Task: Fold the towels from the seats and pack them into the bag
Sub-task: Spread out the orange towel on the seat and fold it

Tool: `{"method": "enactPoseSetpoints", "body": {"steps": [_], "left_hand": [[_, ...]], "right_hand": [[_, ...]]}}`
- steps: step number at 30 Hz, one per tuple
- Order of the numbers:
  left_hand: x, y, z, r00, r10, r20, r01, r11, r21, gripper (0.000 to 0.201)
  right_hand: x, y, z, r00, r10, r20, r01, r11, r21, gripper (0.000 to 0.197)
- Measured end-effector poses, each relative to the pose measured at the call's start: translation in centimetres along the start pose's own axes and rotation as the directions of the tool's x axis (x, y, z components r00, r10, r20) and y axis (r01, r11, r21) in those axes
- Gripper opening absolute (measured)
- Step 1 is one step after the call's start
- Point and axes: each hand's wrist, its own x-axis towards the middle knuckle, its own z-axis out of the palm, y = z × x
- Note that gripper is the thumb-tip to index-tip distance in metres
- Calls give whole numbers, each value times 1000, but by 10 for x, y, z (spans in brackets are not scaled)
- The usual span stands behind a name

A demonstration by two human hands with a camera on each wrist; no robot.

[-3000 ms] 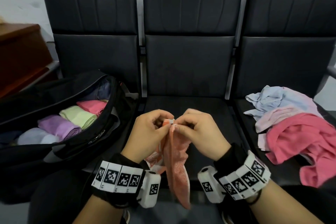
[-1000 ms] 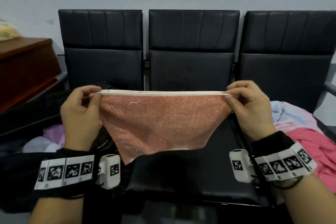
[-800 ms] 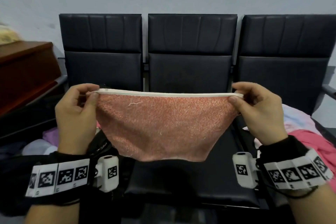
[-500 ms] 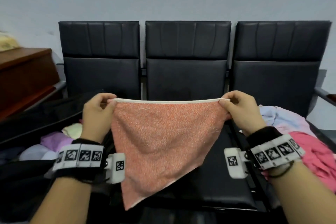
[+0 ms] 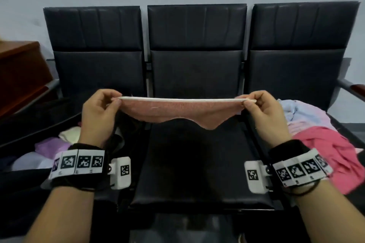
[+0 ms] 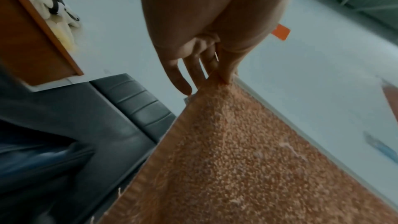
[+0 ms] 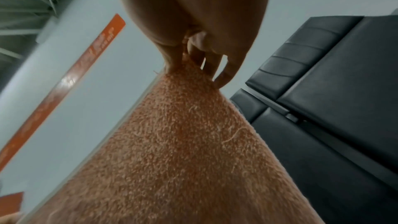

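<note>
**Orange towel stretched between two pinching hands**

The left hand (image 5: 98, 113) pinches the left corner of the orange towel (image 5: 177, 111) between thumb and curled fingers (image 6: 194, 72); the other fingertips lie against the cloth just below the corner. The right hand (image 5: 265, 113) pinches the right corner in the same way, its fingers (image 7: 215, 64) bunched together on the fabric. The towel's white-edged top hem runs taut and level between the two hands, above the middle seat (image 5: 195, 163) of the black bench, and the rest of the cloth billows away from the camera, with one point hanging lower right of centre. It does not touch the seat.

On the left seat sits the open black bag (image 5: 39, 124), with folded purple, cream and pale towels inside. On the right seat lies a loose heap of towels (image 5: 320, 140), pink nearest, light blue and pale pink farther back. Both wrists wear black bands with printed markers.
</note>
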Motion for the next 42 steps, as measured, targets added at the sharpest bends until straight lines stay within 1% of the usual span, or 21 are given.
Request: {"method": "enactPoseSetpoints", "body": {"steps": [2, 4, 5, 7, 9, 10, 13, 15, 17, 21, 24, 27, 32, 35, 37, 38, 40, 41, 42], "left_hand": [[-21, -18, 4, 993, -82, 79, 82, 997, 5, 30], [-42, -35, 6, 967, -201, 156, 203, 979, 3, 36], [-52, -44, 7, 943, -259, 209, 264, 965, 3, 36], [-69, -60, 5, 871, -364, 329, 370, 928, 46, 34], [-85, -76, 2, 791, -449, 416, 452, 886, 98, 29], [-92, -82, 1, 759, -482, 438, 485, 867, 114, 27], [-108, -99, 1, 695, -550, 464, 558, 819, 135, 22], [-112, -107, 6, 672, -579, 462, 589, 796, 140, 19], [-112, -114, 13, 675, -585, 450, 586, 795, 155, 16], [-109, -125, 37, 728, -558, 398, 521, 828, 207, 18], [-104, -131, 58, 754, -564, 338, 510, 826, 239, 17], [-95, -139, 77, 764, -577, 289, 512, 815, 273, 12], [-80, -156, 97, 767, -592, 249, 511, 797, 322, 13], [-75, -167, 108, 761, -609, 224, 516, 777, 360, 13], [-76, -175, 114, 745, -633, 210, 542, 758, 364, 17], [-79, -178, 115, 724, -655, 218, 560, 742, 368, 24], [-89, -182, 115, 671, -693, 264, 573, 710, 410, 37], [-96, -182, 112, 654, -702, 282, 565, 701, 436, 37], [-104, -182, 108, 645, -704, 296, 552, 698, 456, 32]], "right_hand": [[-22, 20, 2, 997, 82, 10, -81, 996, -29, 24], [-43, 43, 3, 982, 181, 59, -177, 983, -54, 22], [-52, 54, 2, 969, 233, 84, -227, 971, -77, 21], [-69, 75, 1, 941, 319, 116, -308, 946, -101, 21], [-83, 91, -1, 924, 358, 136, -342, 931, -128, 23], [-89, 98, -1, 915, 375, 148, -354, 923, -151, 25], [-101, 114, -2, 887, 430, 168, -399, 897, -189, 20], [-104, 122, -2, 876, 457, 154, -426, 883, -197, 16], [-104, 128, 1, 866, 484, 127, -459, 869, -186, 12], [-102, 142, 5, 847, 531, 32, -520, 840, -154, 10], [-98, 154, 6, 833, 553, -32, -550, 820, -158, 12], [-91, 168, 8, 821, 566, -73, -569, 804, -175, 11], [-71, 195, 15, 830, 547, -111, -555, 791, -255, 9], [-58, 212, 21, 833, 538, -132, -550, 776, -307, 9], [-56, 223, 23, 829, 541, -141, -550, 744, -379, 9], [-58, 226, 23, 812, 568, -136, -567, 711, -416, 12], [-70, 233, 15, 751, 653, -104, -605, 616, -504, 29], [-79, 234, 11, 715, 694, -84, -614, 565, -551, 36], [-88, 233, 7, 682, 728, -70, -622, 527, -578, 40]]}}
